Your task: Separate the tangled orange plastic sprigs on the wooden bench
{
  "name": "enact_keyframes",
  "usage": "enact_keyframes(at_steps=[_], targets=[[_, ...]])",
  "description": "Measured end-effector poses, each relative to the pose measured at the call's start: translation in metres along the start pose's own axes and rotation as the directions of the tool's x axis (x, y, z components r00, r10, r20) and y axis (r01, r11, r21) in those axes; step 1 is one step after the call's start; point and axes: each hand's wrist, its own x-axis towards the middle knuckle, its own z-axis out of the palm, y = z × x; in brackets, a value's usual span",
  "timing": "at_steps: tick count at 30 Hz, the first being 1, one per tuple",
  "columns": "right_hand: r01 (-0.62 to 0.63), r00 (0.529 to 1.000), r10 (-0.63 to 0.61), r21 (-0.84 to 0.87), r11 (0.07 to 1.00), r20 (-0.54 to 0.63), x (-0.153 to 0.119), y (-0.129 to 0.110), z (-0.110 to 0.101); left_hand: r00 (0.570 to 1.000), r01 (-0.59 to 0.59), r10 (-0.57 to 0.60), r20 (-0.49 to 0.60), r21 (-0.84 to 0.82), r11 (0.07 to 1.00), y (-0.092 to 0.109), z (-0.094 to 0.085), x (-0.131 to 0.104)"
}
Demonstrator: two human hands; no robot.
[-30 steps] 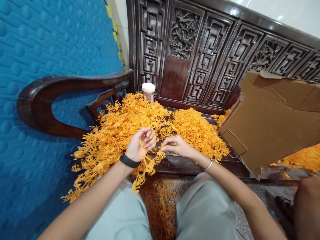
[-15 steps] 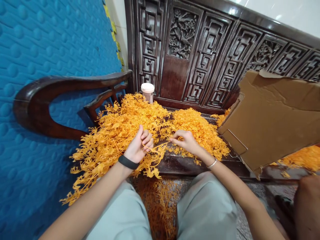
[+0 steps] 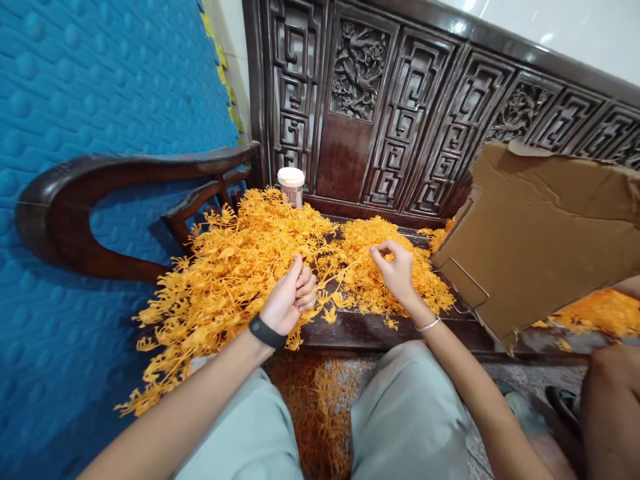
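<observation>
My left hand [image 3: 293, 297], with a black band at the wrist, is closed with its thumb up beside the large orange pile [image 3: 225, 267]. From its fingers a thin orange plastic strand with small branched pieces [image 3: 336, 300] runs toward my right hand. My right hand [image 3: 399, 268], wearing a silver bangle, pinches at the strand's other end above the smaller orange heap [image 3: 373, 233]. The strand's far tip blends into the heap behind it. What lies inside my left fist is hidden.
The piles lie on a dark carved wooden bench [image 3: 345, 331] with a curved armrest [image 3: 55, 220]. A white-lidded jar [image 3: 291, 187] stands by the backrest. At right a cardboard sheet [image 3: 540, 233] leans upright, near another person's knee [image 3: 613, 387]. More orange pieces [image 3: 320, 413] lie below, between my legs.
My right hand has moved right and slightly up, away from my left hand, and the strand between them reaches farther. My left hand has shifted a little right.
</observation>
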Motion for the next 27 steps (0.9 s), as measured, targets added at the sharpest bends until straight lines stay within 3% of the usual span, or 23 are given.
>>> enact_keyframes(at_steps=[9, 15, 18, 20, 23, 25, 27], targets=[[0.136, 0.960, -0.158, -0.107, 0.985, -0.232, 0.000, -0.024, -0.020, 0.999, 0.020, -0.018, 0.028, -0.076, 0.997, -0.008, 0.023, -0.024], [0.129, 0.935, -0.149, -0.083, 0.988, -0.321, -0.004, -0.049, -0.033, 0.997, 0.023, -0.014, 0.072, -0.128, 0.992, 0.003, 0.026, -0.044], [0.129, 0.967, -0.118, 0.035, 0.991, -0.227, -0.003, -0.054, -0.038, 0.998, -0.009, 0.017, 0.055, -0.142, 0.990, 0.014, 0.022, -0.050], [0.121, 0.992, -0.114, 0.151, 0.981, -0.057, -0.002, -0.054, -0.040, 0.998, -0.031, 0.039, 0.053, -0.138, 0.990, 0.020, 0.018, -0.054], [0.117, 0.974, -0.157, 0.230, 0.966, 0.163, -0.003, -0.055, -0.044, 0.993, -0.067, 0.074, 0.095, -0.080, 0.995, 0.021, 0.012, -0.058], [0.138, 0.972, -0.168, 0.177, 0.974, 0.163, -0.012, -0.054, -0.049, 0.988, -0.067, 0.068, 0.139, -0.010, 0.998, 0.017, 0.009, -0.059], [0.101, 0.995, -0.100, 0.102, 0.990, -0.019, -0.033, -0.050, -0.059, 0.984, -0.032, 0.022, 0.175, 0.056, 0.998, 0.010, 0.007, -0.056]])
